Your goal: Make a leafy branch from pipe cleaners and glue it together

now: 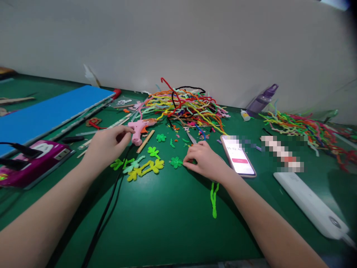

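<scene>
My left hand (110, 143) is curved, thumb and forefinger a little apart, with its fingertips at the back of a pink hot glue gun (135, 131). They are not wrapped round its handle. In my right hand (205, 160), thumb and forefinger pinch the right edge of a dark green pipe-cleaner flower (176, 162) low over the table. Between the hands lie yellow pipe-cleaner flowers (156, 166), a light green flower (153, 152) and another green flower (161, 138). A bent lime pipe cleaner (214, 201) sticks out below my right wrist. Scissors (192, 138) are partly hidden behind my right hand.
A heap of coloured pipe cleaners (184, 102) stands at the back. To the right are a phone (238, 156), a purple bottle (262, 102) and a white power strip (309, 204). A magenta power box (36, 160) sits left; a black cord (111, 197) crosses the table.
</scene>
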Motion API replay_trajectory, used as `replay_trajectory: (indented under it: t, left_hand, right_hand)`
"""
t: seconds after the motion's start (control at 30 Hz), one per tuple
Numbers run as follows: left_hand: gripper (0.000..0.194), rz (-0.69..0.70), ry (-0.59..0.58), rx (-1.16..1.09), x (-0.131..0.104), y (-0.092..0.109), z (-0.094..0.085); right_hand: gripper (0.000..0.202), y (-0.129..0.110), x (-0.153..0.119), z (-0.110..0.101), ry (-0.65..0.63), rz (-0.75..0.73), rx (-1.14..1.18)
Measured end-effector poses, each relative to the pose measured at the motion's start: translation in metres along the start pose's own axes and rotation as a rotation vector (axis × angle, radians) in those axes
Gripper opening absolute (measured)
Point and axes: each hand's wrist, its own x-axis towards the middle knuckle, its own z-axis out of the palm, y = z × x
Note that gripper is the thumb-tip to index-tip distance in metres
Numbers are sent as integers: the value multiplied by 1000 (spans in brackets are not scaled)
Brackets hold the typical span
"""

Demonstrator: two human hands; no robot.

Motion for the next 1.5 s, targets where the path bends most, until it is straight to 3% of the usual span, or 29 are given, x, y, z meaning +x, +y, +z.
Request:
replay_trajectory:
  t: [0.33, 0.6, 0.73, 0.9, 1.03, 1.13, 1.27, 1.37, 1.5]
  left_hand:
    - [33, 12, -4, 3, 0, 0, 0]
    - [33, 33, -2, 7, 1, -2, 0]
    - [33, 60, 3, -2, 1, -6, 2]
    - [34, 80, -2, -6, 1, -5, 0]
    - [32, 70, 7, 7, 1, -3, -2]
    - [31, 71, 23, 1, 1, -2, -2]
    - [30, 78, 23, -15, 0, -4, -1]
    - [30, 75, 21, -14, 0, -5, 0]
    - [31, 90, 13, -10, 1, -5, 1]
  right_hand:
    - [14, 5, -1, 0, 22, -13, 10]
    - [13, -9, -1, -14, 290, 4, 110]
    - [16, -39, 8, -12, 224, -113, 46]
    - [20, -73, 26, 3, 102, -224, -235]
    - [18, -81, 37, 19, 63, -269, -406]
    - [22, -80, 38, 23, 152, -304, -457]
    - [22, -72, 35, 9, 335, -324, -411]
    - [23, -63, 31, -12, 373, -290, -344]
    - [20, -40, 26, -31, 409, -51, -152]
